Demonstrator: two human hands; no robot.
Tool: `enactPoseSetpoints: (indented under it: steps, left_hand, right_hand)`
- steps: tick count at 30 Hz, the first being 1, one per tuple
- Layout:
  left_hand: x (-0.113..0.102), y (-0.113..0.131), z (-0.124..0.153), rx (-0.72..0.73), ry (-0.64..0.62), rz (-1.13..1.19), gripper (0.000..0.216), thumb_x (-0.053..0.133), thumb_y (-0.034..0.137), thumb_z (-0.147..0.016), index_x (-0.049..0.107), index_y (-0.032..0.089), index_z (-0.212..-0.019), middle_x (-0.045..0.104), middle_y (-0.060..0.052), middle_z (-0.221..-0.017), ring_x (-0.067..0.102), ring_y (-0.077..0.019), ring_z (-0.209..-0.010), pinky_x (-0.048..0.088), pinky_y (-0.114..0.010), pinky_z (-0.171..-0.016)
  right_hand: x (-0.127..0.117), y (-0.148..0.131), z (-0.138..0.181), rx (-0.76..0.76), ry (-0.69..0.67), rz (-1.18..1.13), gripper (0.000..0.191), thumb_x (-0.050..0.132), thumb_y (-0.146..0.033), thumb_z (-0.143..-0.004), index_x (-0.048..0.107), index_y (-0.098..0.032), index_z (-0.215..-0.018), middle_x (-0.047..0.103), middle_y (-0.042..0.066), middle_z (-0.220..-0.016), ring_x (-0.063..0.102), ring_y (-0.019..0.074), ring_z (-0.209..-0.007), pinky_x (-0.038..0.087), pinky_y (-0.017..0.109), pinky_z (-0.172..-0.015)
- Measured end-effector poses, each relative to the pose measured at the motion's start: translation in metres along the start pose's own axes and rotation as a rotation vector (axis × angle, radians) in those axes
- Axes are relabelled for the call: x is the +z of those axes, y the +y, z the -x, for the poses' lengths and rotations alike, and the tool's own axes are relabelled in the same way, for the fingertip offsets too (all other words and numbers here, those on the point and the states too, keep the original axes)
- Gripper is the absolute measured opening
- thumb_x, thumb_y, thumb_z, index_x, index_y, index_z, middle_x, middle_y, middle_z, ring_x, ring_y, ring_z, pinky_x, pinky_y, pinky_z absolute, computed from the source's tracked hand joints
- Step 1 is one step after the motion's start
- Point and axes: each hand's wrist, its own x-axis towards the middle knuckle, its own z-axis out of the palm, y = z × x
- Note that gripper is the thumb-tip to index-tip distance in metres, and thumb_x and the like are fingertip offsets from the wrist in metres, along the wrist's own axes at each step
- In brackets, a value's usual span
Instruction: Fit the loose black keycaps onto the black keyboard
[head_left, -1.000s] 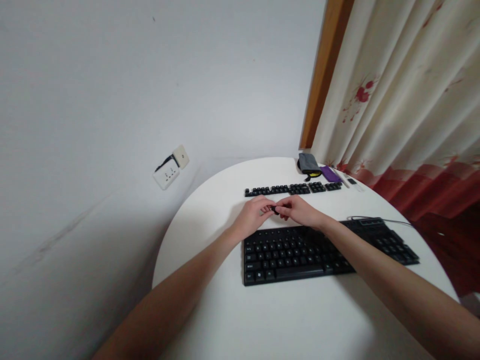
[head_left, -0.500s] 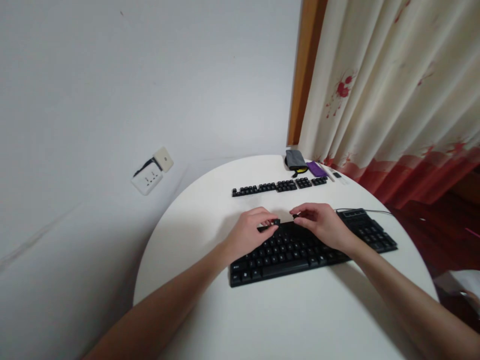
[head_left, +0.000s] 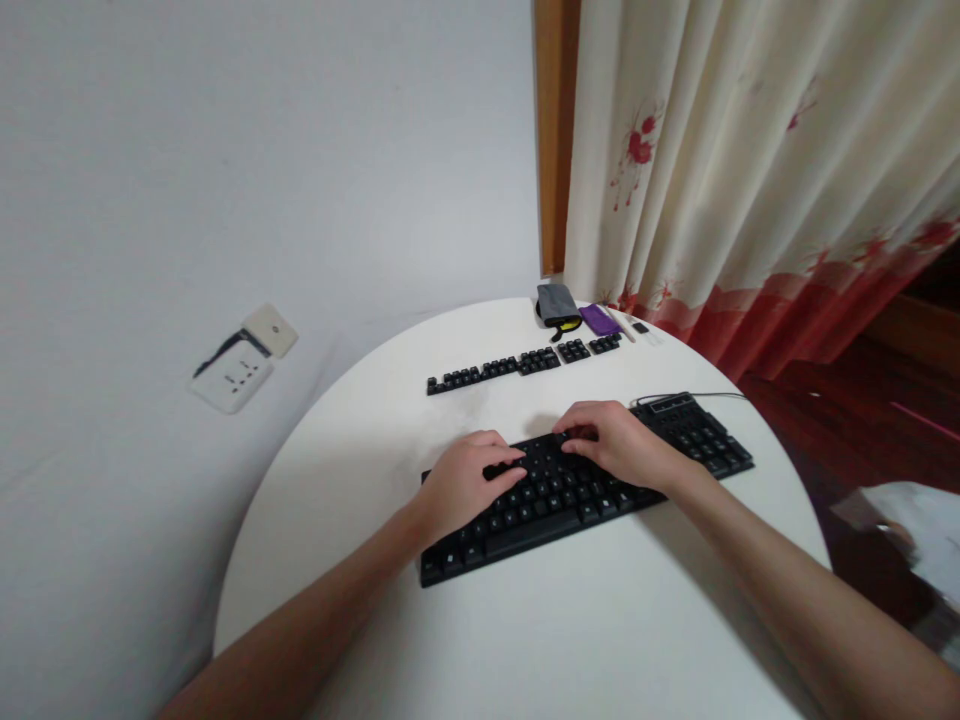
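Since 1 sec ago, L hand (head_left: 469, 482) and R hand (head_left: 613, 443) are moving apart, now sitting over the blk kbd (head_left: 559, 497) on the white tbl (head_left: 525, 640). I'm seeing both half curled; can't tell if they're holding anything. Loose keys (head_left: 539, 360) are lying behind, in a row.

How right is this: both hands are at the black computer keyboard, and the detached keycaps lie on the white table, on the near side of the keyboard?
One error: the head view shows the detached keycaps on the far side of the black computer keyboard. The left hand and right hand are at it, and the keycaps do lie on the white table.
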Motion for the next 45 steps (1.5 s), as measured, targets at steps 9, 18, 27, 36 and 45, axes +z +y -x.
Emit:
enactPoseSetpoints:
  steps: [9,18,27,36,45]
  left_hand:
    - [0.012,0.011,-0.005,-0.071,0.040,0.005,0.018,0.062,0.033,-0.089,0.076,0.028,-0.100,0.070,-0.002,-0.095,0.064,-0.0168,-0.086,0.050,-0.028,-0.079]
    - [0.026,0.031,-0.014,-0.102,0.037,-0.176,0.017,0.065,0.028,-0.086,0.077,0.025,-0.098,0.066,-0.004,-0.092,0.060,-0.0204,-0.089,0.048,-0.034,-0.084]
    - [0.032,0.036,-0.003,-0.016,0.059,-0.306,0.023,0.056,0.025,-0.091,0.073,0.025,-0.107,0.064,-0.004,-0.094,0.057,-0.0205,-0.090,0.048,-0.033,-0.082]
    - [0.034,0.032,-0.001,0.002,0.082,-0.230,0.020,0.056,0.025,-0.093,0.072,0.022,-0.103,0.064,-0.004,-0.095,0.057,-0.0194,-0.092,0.048,-0.033,-0.086]
    - [0.029,0.033,-0.002,0.062,0.044,-0.227,0.019,0.052,0.022,-0.094,0.071,0.021,-0.097,0.062,-0.005,-0.095,0.056,-0.0195,-0.092,0.047,-0.034,-0.085]
  right_hand:
    - [-0.007,0.000,0.001,-0.044,-0.013,0.042,0.017,0.062,-0.011,-0.083,0.073,-0.018,-0.093,0.071,0.005,-0.090,0.064,0.0169,-0.077,0.050,0.030,-0.075]
    - [-0.009,0.001,0.000,-0.072,0.023,0.013,0.018,0.064,-0.012,-0.083,0.073,-0.017,-0.097,0.072,0.005,-0.093,0.064,0.0160,-0.078,0.050,0.029,-0.077]
    - [-0.010,0.004,0.000,-0.055,0.012,0.016,0.017,0.064,-0.012,-0.082,0.072,-0.017,-0.096,0.071,0.004,-0.089,0.063,0.0155,-0.075,0.050,0.029,-0.075]
    - [-0.007,-0.001,0.003,-0.107,-0.154,0.004,0.022,0.061,-0.009,-0.083,0.073,-0.019,-0.098,0.069,0.004,-0.094,0.064,0.0154,-0.081,0.049,0.027,-0.077]
    - [0.004,0.003,0.003,-0.084,-0.243,0.022,0.017,0.061,-0.009,-0.081,0.071,-0.018,-0.092,0.070,0.001,-0.083,0.061,0.0139,-0.070,0.046,0.024,-0.065]
